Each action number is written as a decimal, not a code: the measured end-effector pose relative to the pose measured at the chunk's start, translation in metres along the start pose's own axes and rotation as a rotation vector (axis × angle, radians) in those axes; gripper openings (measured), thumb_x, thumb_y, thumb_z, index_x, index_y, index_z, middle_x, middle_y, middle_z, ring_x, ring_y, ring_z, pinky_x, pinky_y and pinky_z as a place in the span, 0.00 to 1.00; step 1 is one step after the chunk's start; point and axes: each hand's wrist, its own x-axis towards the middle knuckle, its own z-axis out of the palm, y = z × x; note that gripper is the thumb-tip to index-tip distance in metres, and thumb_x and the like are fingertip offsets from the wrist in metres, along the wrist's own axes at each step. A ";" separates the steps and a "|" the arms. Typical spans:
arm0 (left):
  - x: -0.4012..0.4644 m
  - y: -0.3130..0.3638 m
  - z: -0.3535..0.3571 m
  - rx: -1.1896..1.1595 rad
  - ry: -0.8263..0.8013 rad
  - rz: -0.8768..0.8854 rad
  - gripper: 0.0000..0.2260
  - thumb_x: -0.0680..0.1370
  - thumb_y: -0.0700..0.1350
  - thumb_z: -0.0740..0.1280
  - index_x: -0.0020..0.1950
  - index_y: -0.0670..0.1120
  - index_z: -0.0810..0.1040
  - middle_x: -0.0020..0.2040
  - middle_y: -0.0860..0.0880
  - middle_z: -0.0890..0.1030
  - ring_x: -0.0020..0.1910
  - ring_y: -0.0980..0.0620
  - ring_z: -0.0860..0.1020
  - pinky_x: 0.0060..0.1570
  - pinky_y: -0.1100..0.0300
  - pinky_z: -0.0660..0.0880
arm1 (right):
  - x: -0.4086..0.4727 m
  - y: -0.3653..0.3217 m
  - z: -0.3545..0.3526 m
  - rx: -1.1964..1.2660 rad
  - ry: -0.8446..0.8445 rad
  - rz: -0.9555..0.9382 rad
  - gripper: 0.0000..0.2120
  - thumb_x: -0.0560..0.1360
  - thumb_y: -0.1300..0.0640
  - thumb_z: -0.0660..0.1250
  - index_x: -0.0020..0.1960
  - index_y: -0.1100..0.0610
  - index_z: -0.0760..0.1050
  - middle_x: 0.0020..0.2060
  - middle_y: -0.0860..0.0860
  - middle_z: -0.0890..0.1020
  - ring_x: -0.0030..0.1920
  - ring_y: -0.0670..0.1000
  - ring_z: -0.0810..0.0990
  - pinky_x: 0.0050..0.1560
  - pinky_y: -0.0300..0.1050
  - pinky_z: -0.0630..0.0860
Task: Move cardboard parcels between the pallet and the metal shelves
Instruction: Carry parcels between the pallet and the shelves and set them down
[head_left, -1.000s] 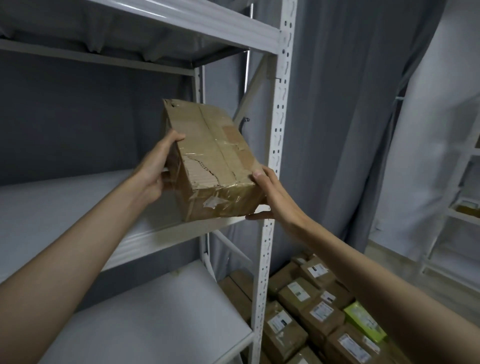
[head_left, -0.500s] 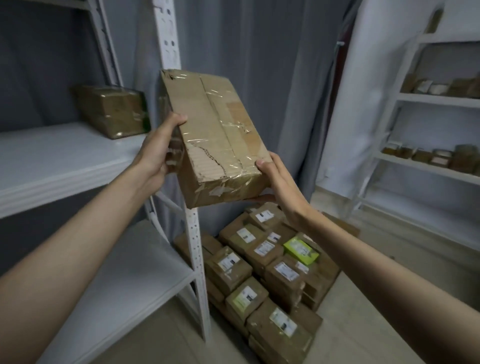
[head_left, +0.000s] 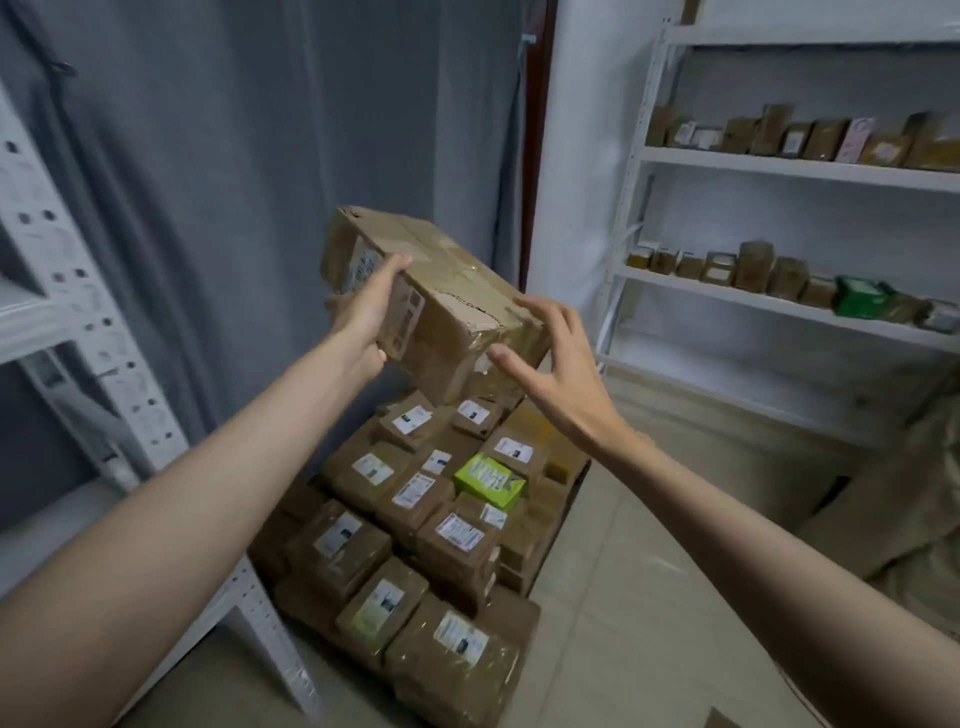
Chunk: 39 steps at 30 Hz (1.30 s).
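Note:
A taped, torn cardboard parcel is in the air at chest height, tilted, above the stacked parcels on the floor pallet. My left hand grips its left side, fingers over the top edge and thumb underneath. My right hand is spread, fingers straight, at the parcel's near right corner; whether it touches the box is unclear. The white metal shelf unit the parcel came from stands at the left edge.
A second white shelf unit at the right holds rows of small parcels and a green box. A lime-green box sits among the pallet parcels. Grey curtain hangs behind. Tiled floor lies right of the pallet.
The parcel has swung away from the left shelf, rightward and over the pallet, and has rotated. My right hand has let go of its grip and now has spread fingers.

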 end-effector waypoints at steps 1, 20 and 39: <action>0.014 -0.007 0.016 -0.010 -0.003 -0.012 0.40 0.63 0.60 0.80 0.69 0.49 0.69 0.54 0.46 0.82 0.40 0.53 0.83 0.26 0.58 0.78 | 0.010 0.012 -0.002 -0.047 -0.002 -0.027 0.28 0.76 0.37 0.68 0.72 0.44 0.67 0.68 0.43 0.67 0.70 0.44 0.67 0.70 0.51 0.68; 0.185 -0.108 0.268 0.018 -0.052 -0.071 0.48 0.53 0.57 0.85 0.65 0.50 0.63 0.61 0.44 0.76 0.53 0.44 0.83 0.47 0.46 0.83 | 0.154 0.238 -0.053 -0.327 -0.071 0.165 0.42 0.66 0.41 0.77 0.74 0.51 0.63 0.63 0.51 0.70 0.61 0.53 0.70 0.64 0.55 0.74; 0.344 -0.208 0.427 0.179 0.158 -0.113 0.23 0.71 0.53 0.78 0.62 0.48 0.79 0.54 0.48 0.85 0.50 0.49 0.85 0.50 0.49 0.83 | 0.321 0.511 -0.060 -0.387 -0.415 0.182 0.38 0.65 0.37 0.77 0.63 0.53 0.64 0.59 0.51 0.68 0.58 0.55 0.69 0.54 0.59 0.77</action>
